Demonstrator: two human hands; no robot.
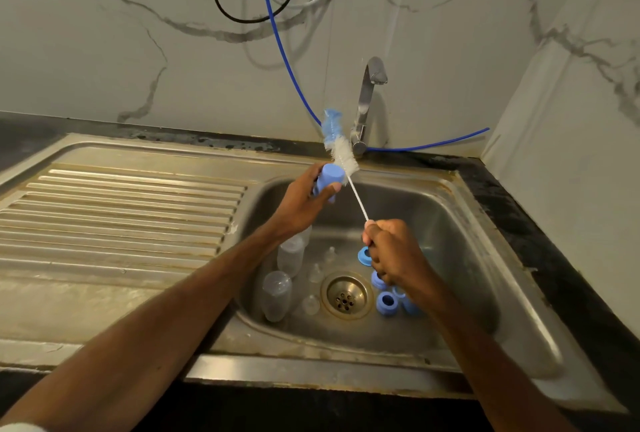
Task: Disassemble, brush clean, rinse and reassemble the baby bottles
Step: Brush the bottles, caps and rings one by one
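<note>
Two hands work above a steel sink [311,367]. Left hand [301,198]: fingers curled round a blue bottle cap [331,178], held over the basin's back left corner. Right hand [393,255]: clenched on the wire handle of a bottle brush [344,154], whose white-and-blue bristle head lies against the cap's rim, just in front of the tap [367,102]. Basin floor: two clear bottles [276,295] along the left wall, the farther one partly crossed by the left forearm; three clear teats [310,303] beside the drain [346,295]; several blue collar rings [387,300] right of the drain, some hidden behind the right hand. Ribbed drainboard [121,210] to the left. Blue hose [287,57] and black cable [221,6] hang against the marbled wall.
</note>
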